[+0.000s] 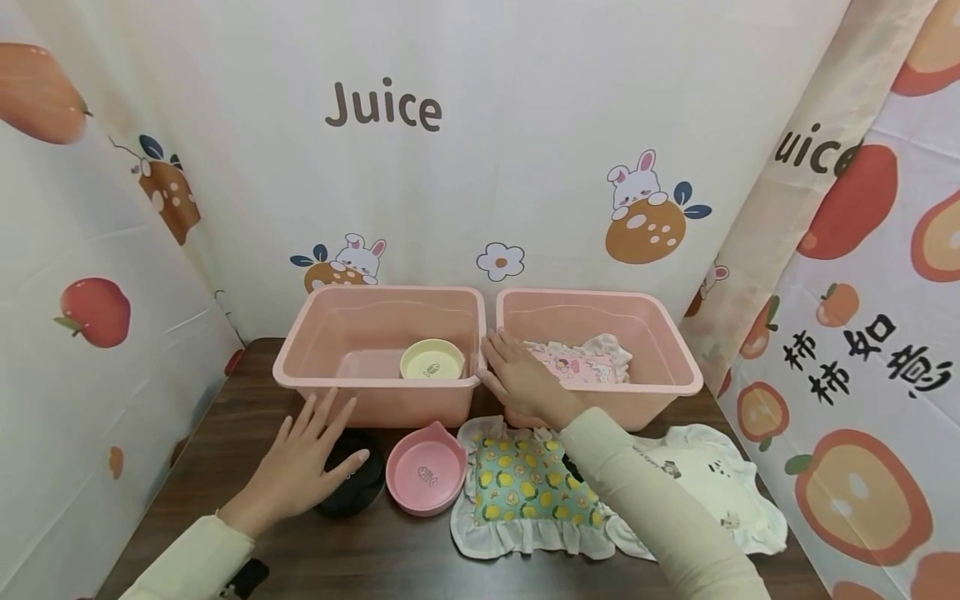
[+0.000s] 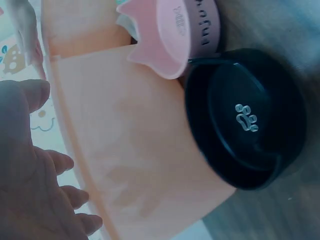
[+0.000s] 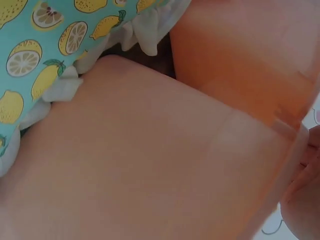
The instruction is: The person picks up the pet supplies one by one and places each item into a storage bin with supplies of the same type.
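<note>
My left hand (image 1: 303, 462), fingers spread and holding nothing, is over the black pet bowl (image 1: 356, 479), near the front rim of the left pink bin (image 1: 405, 404). My right hand (image 1: 525, 375) has its fingers extended at the neighbouring rims of the left bin and the right pink bin (image 1: 645, 400); I cannot tell how firmly it touches them. A yellow bowl (image 1: 432, 360) with a fish mark sits in the left bin. In the right bin lies a pink ruffled cloth item (image 1: 581, 365), partly hidden by that hand.
A pink cat-eared bowl (image 1: 426, 471) stands right of the black one, on the dark wooden table (image 1: 390, 554). Farther right lie a lemon-print ruffled cloth item (image 1: 525, 483) and a white ruffled one (image 1: 720, 483), partly under the right forearm. Printed curtains (image 1: 525, 192) hang behind and at both sides.
</note>
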Available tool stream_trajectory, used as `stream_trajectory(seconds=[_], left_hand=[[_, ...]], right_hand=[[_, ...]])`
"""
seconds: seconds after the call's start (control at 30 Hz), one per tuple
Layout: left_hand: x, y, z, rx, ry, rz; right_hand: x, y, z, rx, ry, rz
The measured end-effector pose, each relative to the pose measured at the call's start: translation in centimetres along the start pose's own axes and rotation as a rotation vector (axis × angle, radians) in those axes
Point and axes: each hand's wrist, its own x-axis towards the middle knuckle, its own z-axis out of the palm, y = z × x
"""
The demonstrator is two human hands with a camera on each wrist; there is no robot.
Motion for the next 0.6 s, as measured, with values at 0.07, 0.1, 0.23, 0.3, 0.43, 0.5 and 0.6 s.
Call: stream_trajectory(seconds=[0.07, 0.1, 0.23, 0.3, 0.43, 0.5, 0.6], left_hand=[[-0.3, -0.2, 0.5, -0.004, 0.003, -0.003], [-0.4, -0.4, 0.8, -0.005, 0.004, -0.003], [-0.8, -0.6, 1.8, -0.022, 0.004, -0.017], [-1.1, -0.7, 2.3, -0.029, 0.005, -0.024], [-1.5, -0.8, 3.5, -0.043, 0.004, -0.033], [-1.7, -0.9, 4.2, -0.054, 0.000, -0.035], [-1.8, -1.0, 5.2, -0.073, -0.013, -0.042]], right_hand=[[0.2, 0.0, 0.4, -0.011, -0.014, -0.001], [0.3, 0.0, 0.5, -0.017, -0.020, -0.001], [0.6, 0.0, 1.0, -0.034, -0.025, 0.007], [0.7, -0.1, 1.1, -0.032, -0.011, 0.006], [1.0, -0.3, 1.2, -0.009, 0.021, 0.003], [1.1, -0.4, 1.3, -0.012, 0.029, 0.007], [1.3, -0.5, 1.5, -0.024, 0.032, 0.016]])
